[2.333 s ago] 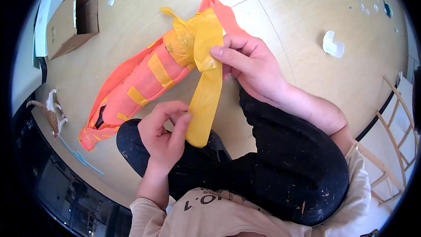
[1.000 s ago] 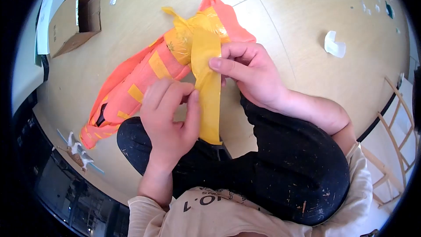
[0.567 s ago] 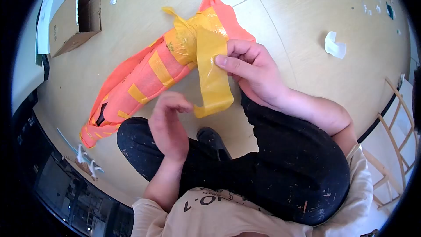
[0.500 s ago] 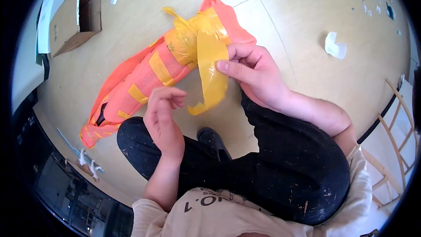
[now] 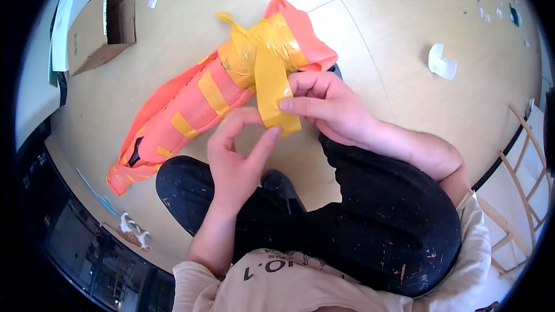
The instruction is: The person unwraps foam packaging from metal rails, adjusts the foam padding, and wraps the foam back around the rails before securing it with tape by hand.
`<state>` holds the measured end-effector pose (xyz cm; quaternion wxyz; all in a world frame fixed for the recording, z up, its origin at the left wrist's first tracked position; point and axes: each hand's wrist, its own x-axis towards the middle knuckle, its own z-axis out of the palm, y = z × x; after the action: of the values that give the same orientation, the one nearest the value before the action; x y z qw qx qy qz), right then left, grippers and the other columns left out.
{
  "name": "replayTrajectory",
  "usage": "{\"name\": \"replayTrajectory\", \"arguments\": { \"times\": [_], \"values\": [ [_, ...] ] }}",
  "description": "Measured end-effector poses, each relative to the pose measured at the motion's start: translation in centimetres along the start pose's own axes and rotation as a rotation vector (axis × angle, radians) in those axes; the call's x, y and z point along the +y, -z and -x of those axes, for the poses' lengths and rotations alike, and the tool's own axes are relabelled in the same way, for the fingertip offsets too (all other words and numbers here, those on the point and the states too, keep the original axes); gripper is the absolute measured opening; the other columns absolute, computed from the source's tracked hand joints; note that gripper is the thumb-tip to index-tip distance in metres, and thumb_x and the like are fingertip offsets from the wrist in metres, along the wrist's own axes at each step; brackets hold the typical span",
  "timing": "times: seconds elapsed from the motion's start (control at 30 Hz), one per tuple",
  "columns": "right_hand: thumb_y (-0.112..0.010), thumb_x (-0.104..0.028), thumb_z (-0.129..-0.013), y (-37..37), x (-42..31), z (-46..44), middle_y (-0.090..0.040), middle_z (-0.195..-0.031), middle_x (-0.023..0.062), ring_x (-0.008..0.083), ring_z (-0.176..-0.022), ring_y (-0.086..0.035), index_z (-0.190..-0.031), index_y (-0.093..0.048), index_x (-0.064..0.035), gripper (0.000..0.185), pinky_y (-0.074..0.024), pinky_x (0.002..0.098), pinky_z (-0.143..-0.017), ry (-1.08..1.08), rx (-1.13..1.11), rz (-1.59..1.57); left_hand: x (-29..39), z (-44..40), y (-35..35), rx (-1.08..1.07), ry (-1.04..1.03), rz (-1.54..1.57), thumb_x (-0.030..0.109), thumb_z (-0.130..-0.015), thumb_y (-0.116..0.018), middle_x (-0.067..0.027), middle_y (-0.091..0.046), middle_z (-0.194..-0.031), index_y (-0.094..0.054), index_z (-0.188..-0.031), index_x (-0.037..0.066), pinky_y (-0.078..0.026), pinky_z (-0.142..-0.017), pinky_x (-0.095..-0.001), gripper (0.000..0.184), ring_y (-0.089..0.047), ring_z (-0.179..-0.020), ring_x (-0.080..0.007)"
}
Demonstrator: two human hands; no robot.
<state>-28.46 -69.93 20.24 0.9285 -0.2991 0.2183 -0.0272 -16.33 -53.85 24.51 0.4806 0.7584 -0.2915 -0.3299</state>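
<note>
A long pink-orange wrapped bundle (image 5: 182, 115) lies slantwise on the floor, banded with yellow tape. Near its upper end the tape is wound thickly, and a loose yellow strip (image 5: 272, 84) hangs from there toward me. My right hand (image 5: 329, 104) pinches the strip's right edge between thumb and fingers. At the strip's lower end, my left hand (image 5: 240, 150) has its thumb and forefinger on the tape, the fingers curled round its left corner. The far side of the bundle's taped part is hidden.
An open cardboard box (image 5: 92, 37) stands at the upper left. A white plastic piece (image 5: 442, 62) lies on the floor to the right. A cat (image 5: 134, 231) is at the lower left beside thin blue strips (image 5: 98, 193). A wooden rack (image 5: 523, 179) stands at the right edge.
The loose strip has become shorter and now hangs straighter. My left hand left the strip and came back to its lower end. My right hand moved slightly down. The cat shifted down and right.
</note>
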Motion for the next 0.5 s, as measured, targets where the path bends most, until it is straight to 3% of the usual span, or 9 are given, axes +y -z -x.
{"name": "replayTrajectory", "arguments": {
  "times": [0.03,0.1,0.27,0.33,0.37,0.4,0.43,0.5],
  "values": [
    [-0.070,-0.014,-0.099,0.1,0.1,0.2,-0.069,-0.089,-0.0024,0.0019,-0.079,-0.060,-0.102,-0.070,-0.0035,0.011,-0.0463,0.0212,-0.067,0.005,0.000,0.002,-0.3,0.7,0.3,-0.101,0.065,0.050,0.000,-0.084,-0.077,-0.0061,-0.067,-0.101,-0.065,-0.107,0.001,-0.046,-0.094,-0.0307,0.026,-0.063,-0.099,-0.0182],
    [-0.070,-0.012,-0.098,0.7,-0.3,0.6,-0.072,-0.100,0.0018,0.0072,-0.088,-0.066,-0.109,-0.069,-0.0025,0.015,-0.0524,0.0248,-0.075,-0.156,-0.118,-0.042,-0.2,1.8,0.4,-0.145,0.123,0.136,-0.001,-0.088,-0.074,-0.0048,-0.066,-0.101,-0.064,-0.106,0.000,-0.046,-0.094,-0.0297,0.020,-0.063,-0.099,-0.0158],
    [-0.070,-0.007,-0.095,2.7,-1.4,1.4,-0.071,-0.111,0.0050,0.0119,-0.097,-0.069,-0.122,-0.063,-0.0003,0.029,-0.0557,0.0276,-0.084,-0.352,-0.247,-0.197,1.3,3.3,0.5,-0.290,0.362,0.467,0.001,-0.098,-0.066,-0.0015,-0.066,-0.103,-0.061,-0.106,0.000,-0.045,-0.093,-0.0253,0.010,-0.061,-0.100,-0.0088],
    [-0.078,-0.006,-0.088,5.0,-0.9,1.0,-0.070,-0.117,0.0054,0.0142,-0.103,-0.069,-0.128,-0.061,-0.0016,0.044,-0.0567,0.0276,-0.084,-0.206,-0.257,0.126,1.6,3.6,0.5,-0.304,0.441,0.678,0.004,-0.102,-0.061,-0.0013,-0.065,-0.105,-0.059,-0.110,0.001,-0.044,-0.092,-0.0227,0.009,-0.060,-0.100,-0.0063],
    [-0.079,-0.003,-0.083,5.3,-1.3,1.1,-0.068,-0.119,0.0076,0.0214,-0.106,-0.068,-0.127,-0.061,-0.0043,0.048,-0.0558,0.0322,-0.089,-0.117,-0.100,0.522,1.6,3.8,0.4,-0.301,0.441,0.679,0.004,-0.102,-0.061,-0.0013,-0.065,-0.105,-0.059,-0.110,0.001,-0.044,-0.092,-0.0227,0.009,-0.060,-0.100,-0.0063],
    [-0.079,-0.003,-0.083,5.0,-1.1,0.8,-0.068,-0.119,0.0076,0.0214,-0.106,-0.068,-0.127,-0.061,-0.0043,0.048,-0.0558,0.0322,-0.089,-0.119,-0.100,0.522,1.5,3.9,0.3,-0.299,0.442,0.721,0.005,-0.104,-0.059,-0.0019,-0.065,-0.107,-0.058,-0.113,0.001,-0.045,-0.091,-0.0225,0.011,-0.060,-0.101,-0.0062],
    [-0.080,-0.003,-0.081,4.5,-0.8,0.2,-0.066,-0.119,0.0092,0.0251,-0.108,-0.067,-0.126,-0.062,-0.0051,0.049,-0.0547,0.0341,-0.091,0.258,0.016,0.953,1.5,4.0,0.2,-0.298,0.444,0.763,0.006,-0.105,-0.058,-0.0024,-0.066,-0.108,-0.057,-0.116,0.001,-0.045,-0.091,-0.0223,0.013,-0.060,-0.101,-0.0060],
    [-0.081,-0.006,-0.078,3.7,-0.7,-1.1,-0.064,-0.121,0.0124,0.0301,-0.112,-0.064,-0.127,-0.063,-0.0051,0.051,-0.0527,0.0365,-0.092,0.581,0.024,1.328,2.7,3.9,-0.3,-0.281,0.501,0.840,0.007,-0.105,-0.058,-0.0026,-0.066,-0.109,-0.057,-0.118,0.000,-0.046,-0.091,-0.0229,0.015,-0.061,-0.102,-0.0064]
  ]
}}
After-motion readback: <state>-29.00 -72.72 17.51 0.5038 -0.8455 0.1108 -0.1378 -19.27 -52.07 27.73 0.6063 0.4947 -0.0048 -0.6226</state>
